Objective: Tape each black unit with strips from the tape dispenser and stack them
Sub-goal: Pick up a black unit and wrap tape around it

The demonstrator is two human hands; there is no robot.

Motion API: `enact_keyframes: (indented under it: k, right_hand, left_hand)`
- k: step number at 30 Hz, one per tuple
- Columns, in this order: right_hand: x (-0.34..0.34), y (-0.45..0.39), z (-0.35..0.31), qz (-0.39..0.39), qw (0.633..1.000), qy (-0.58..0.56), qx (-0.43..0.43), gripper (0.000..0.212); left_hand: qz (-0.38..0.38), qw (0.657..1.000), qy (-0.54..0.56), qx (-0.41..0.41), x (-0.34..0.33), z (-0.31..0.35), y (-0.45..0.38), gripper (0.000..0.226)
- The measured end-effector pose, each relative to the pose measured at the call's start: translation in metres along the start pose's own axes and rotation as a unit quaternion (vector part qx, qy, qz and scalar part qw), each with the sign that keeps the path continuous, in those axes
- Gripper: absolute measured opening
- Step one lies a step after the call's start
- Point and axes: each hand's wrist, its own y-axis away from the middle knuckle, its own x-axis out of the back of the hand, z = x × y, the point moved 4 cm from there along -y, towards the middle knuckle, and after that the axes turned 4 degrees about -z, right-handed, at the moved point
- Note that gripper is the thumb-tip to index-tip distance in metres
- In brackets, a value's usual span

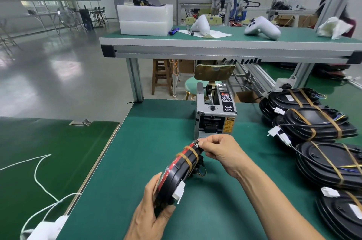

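Black unit (181, 169) – glossy plastic, amber tape bands; bench mat (156, 142) matt green; dispenser (215, 116) brushed metal.

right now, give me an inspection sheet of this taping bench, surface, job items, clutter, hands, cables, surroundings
surface: green mat on the bench, a second green mat at the left.
job's things: tape dispenser stands at the far edge; held black unit is tilted on edge with tan tape strips around it; taped units are stacked at the right.
clutter: metal clip on the left mat.
grippers: left hand grips the unit's lower end; right hand pinches its top edge.
cables: white cord loops over the left mat; short leads with white connectors hang from the stack.
surroundings: raised shelf with white foam boxes and white handheld devices; stools beyond the bench.
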Motion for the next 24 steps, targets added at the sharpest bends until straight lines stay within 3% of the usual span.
enact_keyframes:
  k: [24]
  right_hand:
    - [0.0006,-0.0037,-0.0003,0.005,1.000,0.011,0.011,0.030]
  left_hand:
    - [0.010,1.000,0.001,-0.014,0.0007,0.0016,0.0002,0.078]
